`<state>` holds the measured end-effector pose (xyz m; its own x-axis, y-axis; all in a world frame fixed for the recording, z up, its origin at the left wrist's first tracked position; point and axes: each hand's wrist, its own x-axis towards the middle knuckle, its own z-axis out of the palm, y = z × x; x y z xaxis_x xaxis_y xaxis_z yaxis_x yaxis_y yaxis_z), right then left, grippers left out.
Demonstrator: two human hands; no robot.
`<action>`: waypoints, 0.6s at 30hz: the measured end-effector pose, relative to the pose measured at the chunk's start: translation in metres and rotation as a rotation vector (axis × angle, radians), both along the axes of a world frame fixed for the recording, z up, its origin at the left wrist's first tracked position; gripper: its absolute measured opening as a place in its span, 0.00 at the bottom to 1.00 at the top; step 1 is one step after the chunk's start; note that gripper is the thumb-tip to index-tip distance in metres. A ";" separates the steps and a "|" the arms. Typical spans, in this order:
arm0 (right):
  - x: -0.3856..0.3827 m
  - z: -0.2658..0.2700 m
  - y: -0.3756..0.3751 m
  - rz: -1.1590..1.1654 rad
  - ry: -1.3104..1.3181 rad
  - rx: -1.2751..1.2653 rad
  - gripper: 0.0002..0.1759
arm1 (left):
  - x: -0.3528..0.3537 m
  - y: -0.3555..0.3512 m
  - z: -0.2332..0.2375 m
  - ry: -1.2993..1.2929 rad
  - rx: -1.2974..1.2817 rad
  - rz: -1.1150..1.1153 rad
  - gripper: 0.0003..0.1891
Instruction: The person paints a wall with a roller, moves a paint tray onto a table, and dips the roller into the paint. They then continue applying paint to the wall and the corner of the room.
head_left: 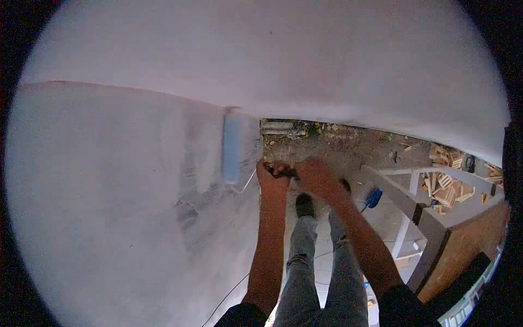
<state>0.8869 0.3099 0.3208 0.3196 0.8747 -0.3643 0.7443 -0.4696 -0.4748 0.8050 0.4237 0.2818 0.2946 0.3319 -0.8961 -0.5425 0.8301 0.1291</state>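
A paint roller with a pale blue sleeve (pixel 231 148) stands upright against the greyish wall (pixel 109 180), just under the line where another pale surface meets it. Its thin wire frame runs from the sleeve's lower end to my left hand (pixel 274 175), whose fingers are closed round the dark handle. My right hand (pixel 314 175) is closed at the handle's other end, close beside the left one. Some blur covers the right hand, and most of the handle is hidden by the fingers. Wet-looking streaks mark the wall around the sleeve.
A wooden frame or table (pixel 425 218) stands close on the right. Beyond it lie several wood scraps (pixel 448 191). A blue brush head (pixel 373 198) is near my feet. Rubble (pixel 327 131) lies along the wall's foot, and a cable (pixel 226 297) runs at lower left.
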 end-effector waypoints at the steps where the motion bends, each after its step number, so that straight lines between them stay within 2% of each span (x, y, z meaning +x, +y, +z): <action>1: 0.013 0.021 -0.011 -0.021 0.061 0.104 0.15 | 0.004 -0.009 0.013 -0.002 0.069 -0.002 0.17; 2: 0.021 0.037 -0.018 -0.036 0.119 0.209 0.15 | 0.009 -0.016 0.030 -0.007 0.140 0.002 0.17; 5: 0.028 0.060 -0.027 -0.083 0.229 0.148 0.15 | 0.018 -0.029 0.084 -0.027 0.325 -0.011 0.21; 8: 0.034 0.071 -0.028 -0.055 0.279 0.194 0.15 | 0.021 -0.030 0.110 -0.158 0.395 -0.001 0.21; 11: 0.020 0.024 -0.033 -0.154 0.188 0.319 0.14 | 0.020 -0.030 0.076 -0.079 0.478 -0.067 0.19; 14: 0.030 -0.014 -0.026 -0.134 0.274 0.181 0.12 | 0.024 -0.031 0.016 0.022 0.522 -0.066 0.18; 17: 0.027 -0.037 -0.024 -0.127 0.162 0.133 0.11 | 0.026 -0.025 -0.027 0.055 0.340 -0.054 0.18; 18: 0.023 -0.035 -0.025 -0.114 0.144 0.116 0.11 | 0.026 -0.026 -0.020 0.104 0.308 -0.044 0.18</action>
